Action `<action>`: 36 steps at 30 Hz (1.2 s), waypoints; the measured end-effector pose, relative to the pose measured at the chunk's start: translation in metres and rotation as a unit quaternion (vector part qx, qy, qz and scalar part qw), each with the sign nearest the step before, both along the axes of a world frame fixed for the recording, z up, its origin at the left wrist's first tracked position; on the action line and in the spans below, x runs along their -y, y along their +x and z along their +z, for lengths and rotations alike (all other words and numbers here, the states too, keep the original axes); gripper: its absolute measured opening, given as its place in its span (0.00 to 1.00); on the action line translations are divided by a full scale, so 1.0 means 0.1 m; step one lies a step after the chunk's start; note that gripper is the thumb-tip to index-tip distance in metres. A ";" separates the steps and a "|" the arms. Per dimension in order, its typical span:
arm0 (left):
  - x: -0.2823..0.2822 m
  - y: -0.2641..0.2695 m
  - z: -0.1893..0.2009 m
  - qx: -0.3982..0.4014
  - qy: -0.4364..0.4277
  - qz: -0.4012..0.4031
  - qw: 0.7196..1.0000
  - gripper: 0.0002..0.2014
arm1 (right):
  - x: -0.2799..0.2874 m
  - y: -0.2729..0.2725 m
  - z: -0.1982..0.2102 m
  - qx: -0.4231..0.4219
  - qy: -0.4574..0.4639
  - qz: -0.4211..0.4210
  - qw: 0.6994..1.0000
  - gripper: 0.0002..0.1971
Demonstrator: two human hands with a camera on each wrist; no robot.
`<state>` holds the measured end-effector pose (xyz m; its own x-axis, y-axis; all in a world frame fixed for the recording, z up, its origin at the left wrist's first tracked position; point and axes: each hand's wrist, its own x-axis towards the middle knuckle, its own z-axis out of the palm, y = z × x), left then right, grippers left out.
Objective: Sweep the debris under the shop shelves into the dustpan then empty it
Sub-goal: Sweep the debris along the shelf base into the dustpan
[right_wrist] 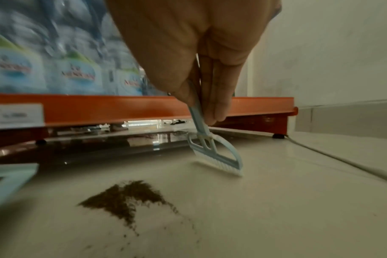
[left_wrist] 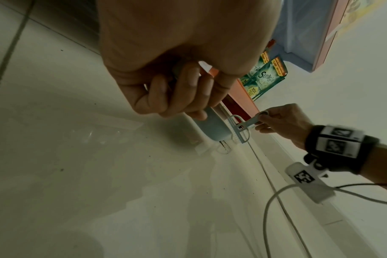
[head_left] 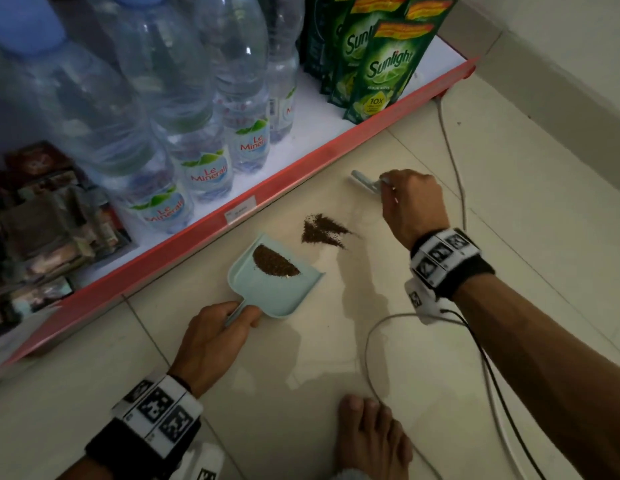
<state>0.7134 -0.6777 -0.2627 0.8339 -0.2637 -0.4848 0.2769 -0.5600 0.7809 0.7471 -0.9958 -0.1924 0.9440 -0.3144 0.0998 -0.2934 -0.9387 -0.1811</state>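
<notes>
The left hand [head_left: 215, 336] grips the dustpan [head_left: 273, 282] handle, mouth facing the debris [head_left: 322, 230] on the floor. The right hand [head_left: 410, 206] pinches the small brush [right_wrist: 216, 155], set beyond the pile to draw it panward.

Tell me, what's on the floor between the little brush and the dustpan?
A loose pile of brown debris lies on the tiles between the brush and the dustpan, clearest in the head view.
</notes>
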 end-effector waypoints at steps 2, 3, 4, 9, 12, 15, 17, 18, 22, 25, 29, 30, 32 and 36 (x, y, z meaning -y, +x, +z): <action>0.00 -0.02 0.02 -0.006 0.001 -0.004 1.000 0.16 | -0.09 0.08 -0.06 -0.033 0.002 0.024 0.999 0.14; 0.01 -0.02 0.03 -0.008 0.003 -0.007 1.000 0.15 | -0.19 0.07 -0.08 -0.044 0.004 0.052 0.998 0.14; 0.01 -0.03 0.04 -0.008 0.007 -0.008 1.000 0.16 | -0.31 0.04 -0.09 -0.056 0.008 0.089 0.994 0.14; 0.01 -0.06 0.04 0.001 0.004 -0.005 1.000 0.22 | -0.64 -0.27 -0.06 -0.118 -0.020 0.223 0.967 0.15; 0.00 -0.08 0.05 0.003 -0.004 -0.004 1.000 0.21 | -0.46 -0.32 0.06 -0.056 -0.004 0.206 0.977 0.16; -0.02 -0.10 0.05 0.005 -0.004 -0.003 1.000 0.20 | -0.20 -0.18 0.11 0.022 0.000 0.157 0.987 0.13; -0.03 -0.11 0.04 0.007 0.001 -0.009 1.000 0.19 | -0.08 -0.02 0.08 0.027 0.001 0.112 0.993 0.13; -0.03 -0.13 0.04 0.007 0.004 -0.013 1.000 0.19 | -0.06 0.05 0.04 0.019 0.002 0.094 0.995 0.14; -0.02 -0.19 0.04 0.006 0.010 -0.027 1.000 0.20 | -0.32 0.16 -0.15 -0.015 0.037 0.117 0.992 0.14; -0.04 -0.23 0.04 0.004 0.011 -0.031 0.999 0.22 | -0.58 0.03 -0.23 -0.034 0.061 0.218 0.973 0.14; -0.08 -0.25 0.04 0.004 0.012 -0.027 1.000 0.22 | -0.44 -0.18 -0.19 -0.033 0.039 0.271 0.961 0.18; -0.09 -0.25 0.04 0.005 0.013 -0.027 1.000 0.21 | -0.33 -0.23 -0.18 -0.026 0.029 0.265 0.963 0.20; -0.10 -0.25 0.04 0.011 0.019 -0.027 0.999 0.20 | -0.10 -0.35 -0.16 -0.012 0.015 0.249 0.968 0.21; -0.07 -0.21 0.06 0.012 0.020 -0.029 0.999 0.22 | 0.21 -0.56 -0.08 0.025 0.026 0.214 0.976 0.16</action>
